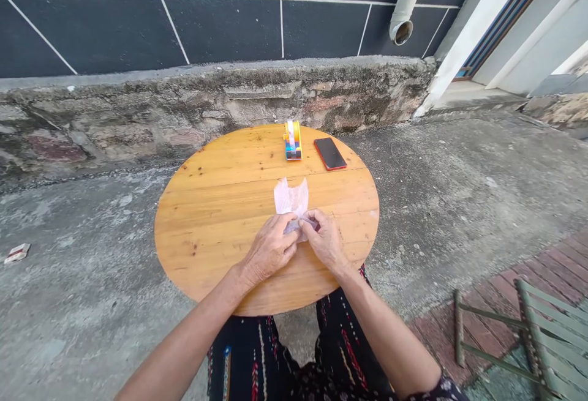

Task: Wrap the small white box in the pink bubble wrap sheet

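A thin, whitish, translucent sheet (293, 196), perhaps foam or bubble wrap, lies near the middle of the round wooden table (206, 205). Its far end stands up in two points, and its near part is bunched between my hands. With fingers closed on the left side of the sheet is my left hand (272, 245). My right hand (325, 239) pinches the right side, its thumb close to the left fingers. Whether something is wrapped inside the folds is hidden by my fingers.
A yellow and blue tape dispenser (293, 141) stands at the table's far side. Right of it lies a phone (329, 153) with a red edge. A slatted chair (546, 333) is at the lower right. A stone-based wall (184, 107) runs behind the table.
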`<state>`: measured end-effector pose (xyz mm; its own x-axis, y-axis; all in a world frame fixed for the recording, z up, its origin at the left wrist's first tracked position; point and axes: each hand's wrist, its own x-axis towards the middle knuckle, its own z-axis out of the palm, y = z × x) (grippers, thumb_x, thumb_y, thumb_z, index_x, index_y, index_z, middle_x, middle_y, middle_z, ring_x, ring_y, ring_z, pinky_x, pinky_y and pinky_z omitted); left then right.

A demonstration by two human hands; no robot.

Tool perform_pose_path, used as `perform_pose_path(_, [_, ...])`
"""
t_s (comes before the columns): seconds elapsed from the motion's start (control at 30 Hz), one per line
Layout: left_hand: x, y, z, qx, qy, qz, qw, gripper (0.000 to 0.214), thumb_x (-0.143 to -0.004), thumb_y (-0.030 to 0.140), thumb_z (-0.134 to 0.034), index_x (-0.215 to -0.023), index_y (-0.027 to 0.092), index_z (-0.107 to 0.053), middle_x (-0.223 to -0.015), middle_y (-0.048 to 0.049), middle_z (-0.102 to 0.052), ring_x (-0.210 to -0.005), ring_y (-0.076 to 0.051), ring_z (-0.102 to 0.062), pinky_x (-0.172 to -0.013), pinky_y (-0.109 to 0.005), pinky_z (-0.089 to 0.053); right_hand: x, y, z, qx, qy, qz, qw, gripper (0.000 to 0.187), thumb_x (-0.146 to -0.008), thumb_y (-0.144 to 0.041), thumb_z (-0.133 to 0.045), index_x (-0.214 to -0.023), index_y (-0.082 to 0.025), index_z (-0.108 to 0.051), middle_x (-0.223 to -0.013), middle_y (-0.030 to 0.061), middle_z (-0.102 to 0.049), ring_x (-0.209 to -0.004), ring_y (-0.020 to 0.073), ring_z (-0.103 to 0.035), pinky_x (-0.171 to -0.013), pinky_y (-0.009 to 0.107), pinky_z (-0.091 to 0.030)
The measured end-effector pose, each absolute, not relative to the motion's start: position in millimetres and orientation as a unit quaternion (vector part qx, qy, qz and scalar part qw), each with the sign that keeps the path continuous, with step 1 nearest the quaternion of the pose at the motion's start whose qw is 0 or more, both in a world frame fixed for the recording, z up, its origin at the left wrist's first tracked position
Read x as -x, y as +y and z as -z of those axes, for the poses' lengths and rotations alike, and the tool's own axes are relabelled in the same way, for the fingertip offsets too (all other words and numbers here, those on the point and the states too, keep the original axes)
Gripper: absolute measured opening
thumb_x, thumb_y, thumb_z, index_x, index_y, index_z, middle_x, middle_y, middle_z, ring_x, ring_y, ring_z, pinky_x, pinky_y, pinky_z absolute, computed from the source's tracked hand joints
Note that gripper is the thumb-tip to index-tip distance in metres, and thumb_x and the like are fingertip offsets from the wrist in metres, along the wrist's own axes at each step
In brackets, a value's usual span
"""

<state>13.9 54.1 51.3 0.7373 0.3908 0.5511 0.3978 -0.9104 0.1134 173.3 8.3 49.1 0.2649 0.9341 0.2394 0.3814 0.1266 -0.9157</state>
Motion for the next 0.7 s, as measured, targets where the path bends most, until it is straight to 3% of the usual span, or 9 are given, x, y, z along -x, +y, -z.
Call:
perform_pose_path(0.17, [-14.2, 50.6, -44.5, 0.92, -0.226, 0.32, -0.017, 0.022, -0.085, 0.01, -0.051, -0.099, 0.017, -0.067, -0.112, -0.0116, -0.058, -0.098, -0.024, -0.053, -0.082, -0.038, -0.049, -172.0, 6.6, -50.9, 0.629, -0.535, -0.255, 0.503, 0.014, -0.084, -0.031, -0.054, -0.08, -0.019, -0.059, -0.07, -0.0008, -0.06, -0.062, 0.0131, -0.053, -0.063, 0.025, -0.043])
perform_pose_path(0.37, [-15.7, 53.6, -50.9, 0.934, -0.209, 0.291, 0.003, 0.014, -0.085, 0.011, -0.052, -0.085, 0.017, -0.065, -0.119, -0.0085, -0.063, -0.097, -0.024, -0.052, -0.082, -0.04, -0.046, -191.4, 7.1, -42.6, 0.605, -0.493, -0.313, 0.542, 0.02, -0.081, -0.037, -0.057, -0.082, -0.018, -0.061, -0.073, 0.001, -0.061, -0.065, 0.0145, -0.054, -0.062, 0.026, -0.046])
perform_pose_path(0.47, [-17.7, 58.4, -61.6, 0.952, -0.187, 0.24, 0.019, 0.014, -0.082, 0.009, -0.052, -0.076, 0.018, -0.061, -0.118, -0.0067, -0.065, -0.092, -0.023, -0.052, -0.078, -0.039, -0.046, -199.7, 5.8, -41.0, 0.609, -0.469, -0.345, 0.538, 0.022, -0.08, -0.04, -0.058, -0.083, -0.018, -0.061, -0.071, 0.0006, -0.059, -0.059, 0.0131, -0.051, -0.053, 0.024, -0.043])
perform_pose_path(0.7, [-31.8, 70.3, -92.2, 0.984, -0.141, 0.108, 0.012, 0.014, -0.073, 0.007, -0.053, -0.069, 0.02, -0.052, -0.075, -0.0038, -0.062, -0.078, -0.021, -0.052, -0.065, -0.034, -0.042, -203.1, 2.1, -35.6, 0.575, -0.439, -0.402, 0.562, 0.032, -0.077, -0.049, -0.06, -0.084, -0.019, -0.058, -0.077, 0.0022, -0.061, -0.053, 0.011, -0.047, -0.042, 0.023, -0.038])
